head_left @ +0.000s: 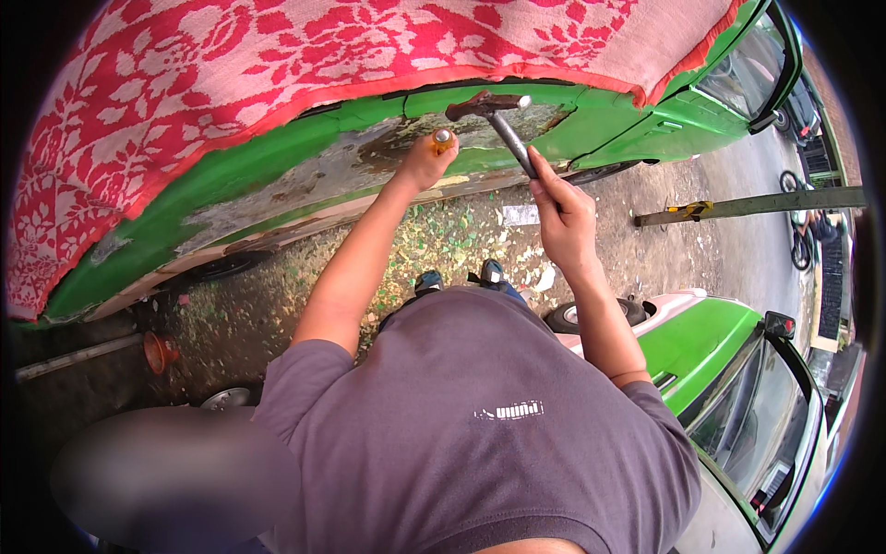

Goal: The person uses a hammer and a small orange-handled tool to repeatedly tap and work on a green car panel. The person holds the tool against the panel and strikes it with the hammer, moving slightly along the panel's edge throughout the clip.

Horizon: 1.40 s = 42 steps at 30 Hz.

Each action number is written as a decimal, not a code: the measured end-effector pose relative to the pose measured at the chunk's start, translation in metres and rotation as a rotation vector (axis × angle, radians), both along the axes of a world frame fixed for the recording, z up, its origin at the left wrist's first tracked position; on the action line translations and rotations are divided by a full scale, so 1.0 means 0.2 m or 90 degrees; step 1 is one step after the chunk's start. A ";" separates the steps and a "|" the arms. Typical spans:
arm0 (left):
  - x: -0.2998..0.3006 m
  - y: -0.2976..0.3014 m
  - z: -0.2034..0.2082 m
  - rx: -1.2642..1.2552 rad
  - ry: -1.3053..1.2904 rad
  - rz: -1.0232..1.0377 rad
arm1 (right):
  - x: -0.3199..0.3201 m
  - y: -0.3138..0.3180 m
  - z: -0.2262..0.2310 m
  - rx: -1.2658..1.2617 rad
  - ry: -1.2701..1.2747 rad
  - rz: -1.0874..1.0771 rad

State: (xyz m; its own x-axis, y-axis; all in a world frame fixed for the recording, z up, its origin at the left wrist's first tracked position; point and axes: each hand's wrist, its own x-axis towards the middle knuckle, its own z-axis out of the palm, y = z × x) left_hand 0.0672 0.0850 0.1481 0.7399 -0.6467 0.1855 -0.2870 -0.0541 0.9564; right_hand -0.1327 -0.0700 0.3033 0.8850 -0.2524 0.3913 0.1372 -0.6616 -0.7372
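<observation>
My left hand [426, 166] is closed around an orange handle with a round metal cap [442, 137]; its other end is hidden, so I cannot tell whether it is a chisel or a screwdriver. In my right hand [565, 220] is a hammer [509, 138], gripped low on its grey shaft. The rusty hammer head is up and to the right of the orange handle, apart from it. Both hands are in front of the side of a green vehicle [591, 127], whose lower panel [323, 180] shows bare, rusty and grey patches. A red and pink floral blanket [268, 65] covers its upper part.
Paint flakes and debris [443, 231] litter the ground around my feet. Behind me on the right stands another green vehicle [701, 346]. A post with yellow-black tape [757, 205] stands at the right. An orange cone-shaped object [160, 353] and a blurred shape [175, 480] are at the left.
</observation>
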 end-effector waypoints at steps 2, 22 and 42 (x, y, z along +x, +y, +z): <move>0.01 0.00 -0.02 0.010 -0.007 -0.004 | 0.01 0.00 -0.04 -0.036 0.101 -0.002; 0.05 0.00 -0.05 0.002 0.028 -0.026 | 0.01 0.01 -0.03 -0.093 -0.004 0.004; 0.03 0.02 0.02 0.091 0.001 -0.004 | 0.00 0.03 -0.11 -0.103 0.062 -0.017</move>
State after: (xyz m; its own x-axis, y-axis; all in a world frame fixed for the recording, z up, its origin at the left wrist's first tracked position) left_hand 0.0733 0.0893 0.1512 0.7362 -0.6707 0.0904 -0.2861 -0.1874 0.9397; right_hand -0.1320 -0.0637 0.2807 0.9147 -0.2168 0.3409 0.0511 -0.7749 -0.6300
